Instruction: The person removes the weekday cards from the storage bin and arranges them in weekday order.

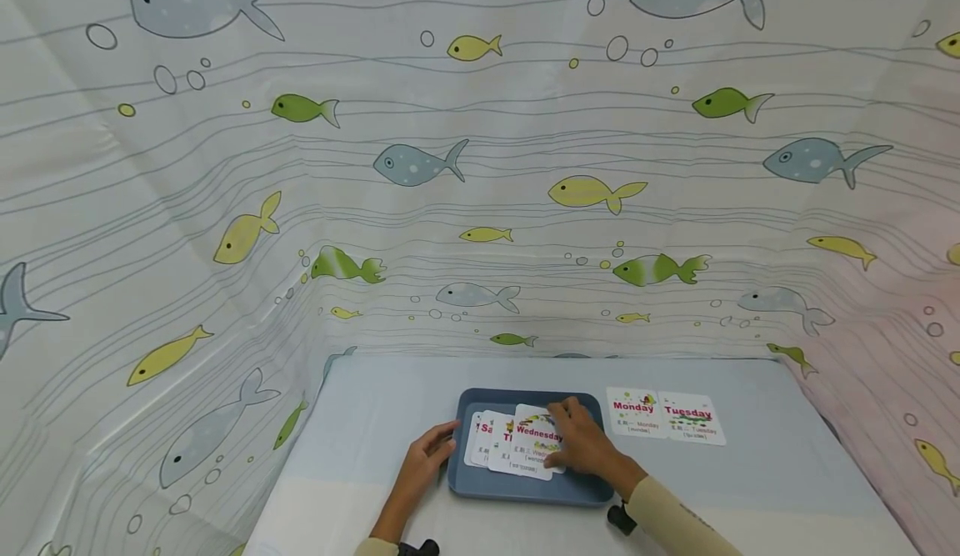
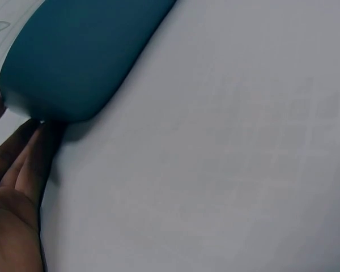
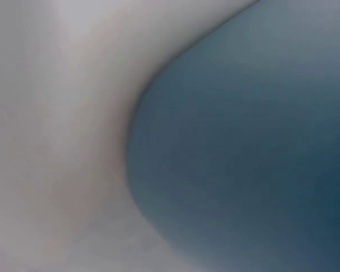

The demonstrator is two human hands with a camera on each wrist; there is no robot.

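Observation:
A blue tray [image 1: 525, 491] lies on the table with several overlapping white day cards in it. On top at the right is the Wednesday card [image 1: 529, 456]; my right hand [image 1: 588, 448] holds it by its right side, fingers at the upper edge and thumb lower down. Partly covered cards, one reading "Sa" [image 1: 480, 448], fan out to the left. My left hand [image 1: 426, 456] holds the tray's left edge. In the left wrist view, its fingers [image 2: 31, 164] touch the tray's end [image 2: 73, 73]. The right wrist view shows only the tray [image 3: 226, 147], blurred, without the hand.
Right of the tray, a Monday card [image 1: 636, 414] and a Tuesday card [image 1: 692, 419] lie side by side on the pale table [image 1: 360, 406]. A fish-patterned curtain [image 1: 525, 122] surrounds the table at the back and sides.

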